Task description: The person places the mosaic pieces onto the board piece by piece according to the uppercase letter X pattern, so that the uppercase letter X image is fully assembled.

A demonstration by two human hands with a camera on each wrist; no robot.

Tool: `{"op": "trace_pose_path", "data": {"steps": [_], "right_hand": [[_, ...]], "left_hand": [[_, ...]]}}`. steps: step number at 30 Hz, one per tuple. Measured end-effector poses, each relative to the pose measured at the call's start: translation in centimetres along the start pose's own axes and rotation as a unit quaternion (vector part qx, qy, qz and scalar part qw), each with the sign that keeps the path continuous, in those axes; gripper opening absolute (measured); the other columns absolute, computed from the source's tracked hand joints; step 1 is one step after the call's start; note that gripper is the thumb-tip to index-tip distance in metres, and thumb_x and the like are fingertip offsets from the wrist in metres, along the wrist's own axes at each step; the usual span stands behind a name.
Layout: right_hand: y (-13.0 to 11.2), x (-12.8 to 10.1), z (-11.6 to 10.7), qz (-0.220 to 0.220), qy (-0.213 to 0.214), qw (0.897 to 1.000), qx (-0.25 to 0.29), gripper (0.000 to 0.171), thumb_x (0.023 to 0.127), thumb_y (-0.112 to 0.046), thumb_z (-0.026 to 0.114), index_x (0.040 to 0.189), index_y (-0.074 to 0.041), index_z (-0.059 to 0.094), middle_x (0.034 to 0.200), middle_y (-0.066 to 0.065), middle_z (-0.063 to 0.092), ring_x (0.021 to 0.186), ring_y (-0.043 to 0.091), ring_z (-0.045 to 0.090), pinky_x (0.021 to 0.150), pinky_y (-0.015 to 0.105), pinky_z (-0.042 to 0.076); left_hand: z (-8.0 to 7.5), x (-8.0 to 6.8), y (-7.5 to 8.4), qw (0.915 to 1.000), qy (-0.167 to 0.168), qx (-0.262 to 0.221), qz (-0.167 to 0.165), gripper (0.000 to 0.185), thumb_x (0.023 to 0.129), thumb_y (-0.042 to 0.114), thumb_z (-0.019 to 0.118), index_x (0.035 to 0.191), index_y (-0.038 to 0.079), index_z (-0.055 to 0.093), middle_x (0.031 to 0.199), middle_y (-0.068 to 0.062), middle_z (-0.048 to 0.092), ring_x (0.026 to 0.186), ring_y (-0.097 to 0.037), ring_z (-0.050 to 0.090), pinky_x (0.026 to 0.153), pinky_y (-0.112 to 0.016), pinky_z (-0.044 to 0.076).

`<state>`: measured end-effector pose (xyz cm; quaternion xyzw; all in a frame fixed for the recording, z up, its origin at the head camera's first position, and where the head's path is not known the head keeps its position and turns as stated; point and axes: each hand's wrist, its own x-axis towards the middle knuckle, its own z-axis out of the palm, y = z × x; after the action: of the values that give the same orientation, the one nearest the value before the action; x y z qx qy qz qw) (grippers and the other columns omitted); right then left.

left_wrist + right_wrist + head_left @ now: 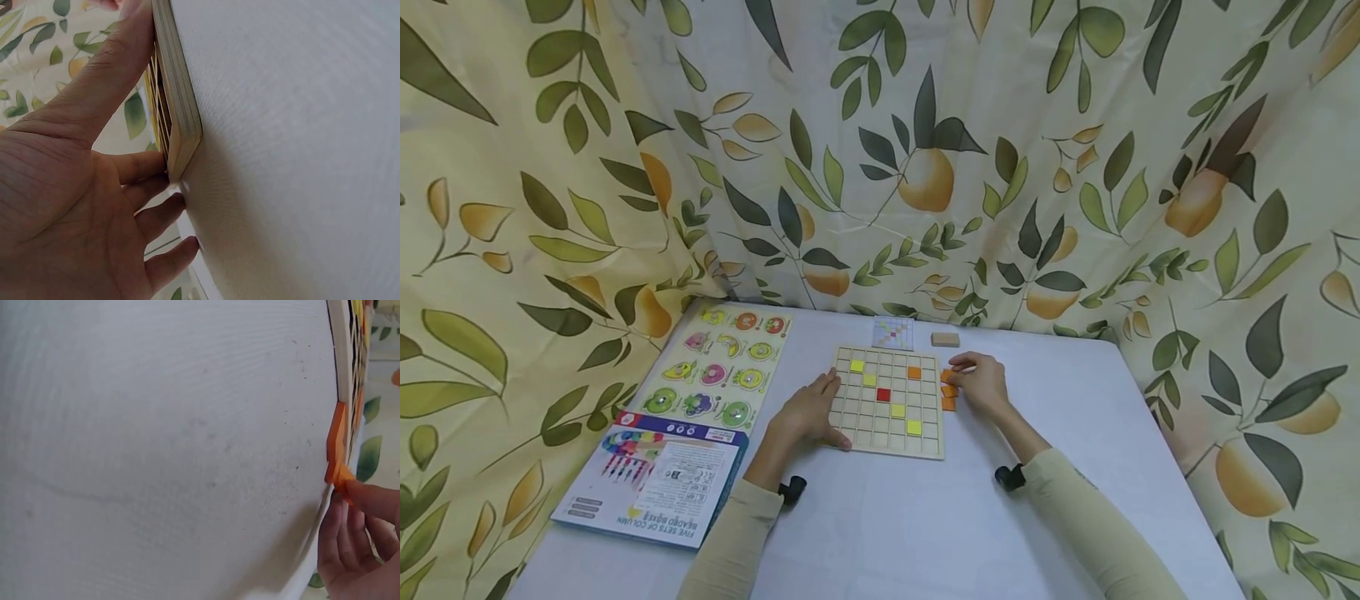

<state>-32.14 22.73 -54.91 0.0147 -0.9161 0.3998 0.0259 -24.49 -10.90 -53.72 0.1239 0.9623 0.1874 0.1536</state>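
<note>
A square wooden grid board point(865, 437) lies on the table, with several yellow tiles point(898, 411), a red tile point(883, 395) and an orange tile point(913, 372) in its cells. Against its left side rests my left hand point(805, 414), thumb at the near corner and fingers spread along the edge. In the left wrist view the thumb lies along the board's edge point(178, 94). Just past the right edge, my right hand point(981, 383) is over a small group of loose orange tiles point(949, 403). Its thumb and fingertips pinch one orange tile point(345, 480), seen in the right wrist view.
Behind the board lie a small pattern card point(892, 333) and a wooden block point(945, 340). To the left are a fruit-picture board point(707, 379) and a printed box point(688, 475) on the white-covered table point(1075, 400). A patterned curtain point(880, 242) hangs along the back and sides.
</note>
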Motion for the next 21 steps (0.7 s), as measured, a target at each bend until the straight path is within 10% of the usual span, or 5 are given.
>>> {"op": "trace_pose_path", "data": {"steps": [21], "right_hand": [[-2.9, -0.1, 2.8, -0.037, -0.040, 0.996, 0.063, 0.023, 0.087, -0.007, 0.085, 0.109, -0.007, 0.079, 0.098, 0.004, 0.077, 0.087, 0.020, 0.073, 0.076, 0.029, 0.059]], "left_hand": [[0.0, 0.0, 0.0, 1.0000, 0.001, 0.001, 0.002, 0.132, 0.064, 0.055, 0.097, 0.164, 0.003, 0.028, 0.173, -0.015, 0.018, 0.158, -0.035, 0.022, 0.126, -0.051, 0.028]]}}
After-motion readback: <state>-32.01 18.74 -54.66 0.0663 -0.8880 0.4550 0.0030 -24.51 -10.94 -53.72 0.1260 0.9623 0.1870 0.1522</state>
